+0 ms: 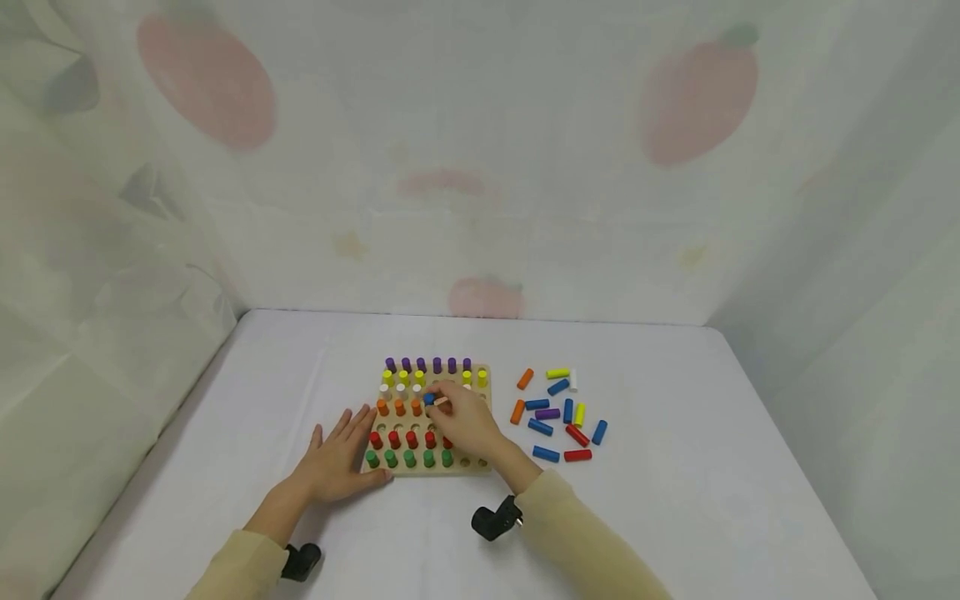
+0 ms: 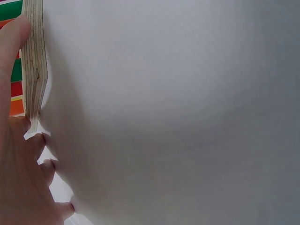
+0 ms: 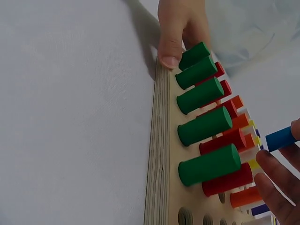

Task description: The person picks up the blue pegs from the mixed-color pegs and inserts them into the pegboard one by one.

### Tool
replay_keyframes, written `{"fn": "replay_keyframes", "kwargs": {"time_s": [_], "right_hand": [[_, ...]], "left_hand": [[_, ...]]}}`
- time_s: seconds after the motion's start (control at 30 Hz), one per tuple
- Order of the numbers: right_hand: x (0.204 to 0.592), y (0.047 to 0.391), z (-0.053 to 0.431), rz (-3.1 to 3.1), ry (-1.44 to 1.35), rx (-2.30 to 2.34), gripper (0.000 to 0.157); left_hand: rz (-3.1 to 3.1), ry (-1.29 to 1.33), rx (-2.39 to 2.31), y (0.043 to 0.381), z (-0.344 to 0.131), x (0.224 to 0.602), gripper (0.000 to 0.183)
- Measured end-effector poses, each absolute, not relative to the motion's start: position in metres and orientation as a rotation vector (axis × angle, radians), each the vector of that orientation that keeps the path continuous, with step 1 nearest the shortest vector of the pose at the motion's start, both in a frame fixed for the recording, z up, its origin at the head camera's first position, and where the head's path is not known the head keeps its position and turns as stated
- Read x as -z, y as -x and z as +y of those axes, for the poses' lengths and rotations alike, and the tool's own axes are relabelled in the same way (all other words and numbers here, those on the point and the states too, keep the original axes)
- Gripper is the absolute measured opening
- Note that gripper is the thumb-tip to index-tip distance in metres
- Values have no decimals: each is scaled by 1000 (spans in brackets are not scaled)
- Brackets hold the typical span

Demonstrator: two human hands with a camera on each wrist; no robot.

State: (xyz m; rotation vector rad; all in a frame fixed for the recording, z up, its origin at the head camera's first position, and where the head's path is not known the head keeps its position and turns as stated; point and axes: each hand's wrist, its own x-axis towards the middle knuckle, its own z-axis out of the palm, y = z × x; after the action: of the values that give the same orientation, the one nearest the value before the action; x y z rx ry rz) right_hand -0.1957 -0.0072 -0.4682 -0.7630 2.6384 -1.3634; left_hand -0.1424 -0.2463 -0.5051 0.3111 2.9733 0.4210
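A wooden peg board (image 1: 442, 472) stands on the table, with rows of purple, yellow, white, orange, red and green pegs upright in it. One row of bare holes runs between the orange and red pegs. My right hand (image 1: 467, 421) is over the middle of the board, pinching a blue peg (image 3: 280, 139) between thumb and fingers; the hand covers part of the rows. Along the board's left side lies my left hand (image 1: 333, 462), fingers spread and thumb (image 2: 18, 33) on the near left corner. Green pegs (image 3: 205, 125) line the near edge.
Right of the board, loose pegs lie scattered: several blue ones (image 1: 546, 454), red ones (image 1: 577, 456), orange ones (image 1: 517, 412), yellow ones (image 1: 557, 373), a purple one (image 1: 547, 414) and a white one (image 1: 573, 380). A patterned curtain (image 1: 480, 167) hangs behind the white table (image 1: 675, 500).
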Motion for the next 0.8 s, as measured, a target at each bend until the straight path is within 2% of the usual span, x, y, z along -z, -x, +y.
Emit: {"fn": "replay_keyframes", "kwargs": {"time_s": [0.8], "right_hand": [[472,202,-47,2665,865,1261,23]], "left_hand": [[2961,-290,-427,141,-245,504,105]]}}
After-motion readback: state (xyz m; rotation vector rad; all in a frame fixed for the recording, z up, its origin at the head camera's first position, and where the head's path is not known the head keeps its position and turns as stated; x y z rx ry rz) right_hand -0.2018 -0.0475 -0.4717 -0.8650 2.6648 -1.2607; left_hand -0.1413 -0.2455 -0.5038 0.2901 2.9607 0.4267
